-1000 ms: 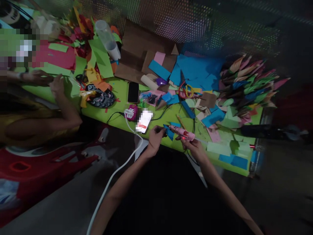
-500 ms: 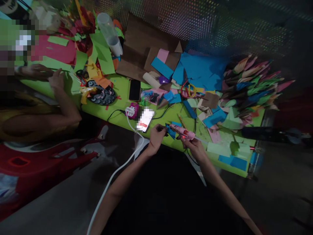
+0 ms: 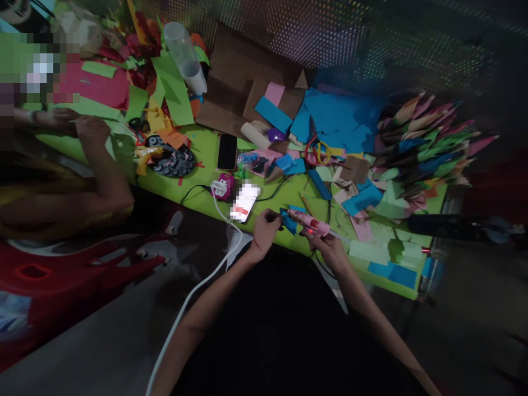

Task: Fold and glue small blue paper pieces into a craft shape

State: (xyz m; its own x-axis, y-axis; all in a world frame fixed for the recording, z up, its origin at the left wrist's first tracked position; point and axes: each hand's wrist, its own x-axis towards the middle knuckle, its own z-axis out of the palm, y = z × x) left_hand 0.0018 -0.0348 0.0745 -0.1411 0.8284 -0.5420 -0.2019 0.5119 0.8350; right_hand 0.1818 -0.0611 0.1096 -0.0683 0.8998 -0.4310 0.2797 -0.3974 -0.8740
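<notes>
A pink hot glue gun (image 3: 310, 221) with a lit red light is in the grip of my right hand (image 3: 324, 242), its nozzle pointing left. A pale glue stick (image 3: 339, 237) sticks out of its back end. The fingers of my left hand (image 3: 266, 226) pinch a folded piece of blue paper (image 3: 290, 221) by its left side. The nozzle is right at the blue paper; whether it touches, I cannot tell. Left of my hands a phone with a lit screen (image 3: 246, 201) lies on the green tabletop (image 3: 198, 190).
Behind my hands lie red-handled scissors (image 3: 314, 149), a dark phone (image 3: 227, 152), a purple power socket (image 3: 223, 187) with cables and many paper scraps. Rolled paper cones (image 3: 424, 148) crowd the right end. At the left, another person's hands (image 3: 88, 127) work over the table.
My two hands, the glue gun and the blue paper have hardly moved. At the left, the other person's hand and forearm have shifted slightly to the left.
</notes>
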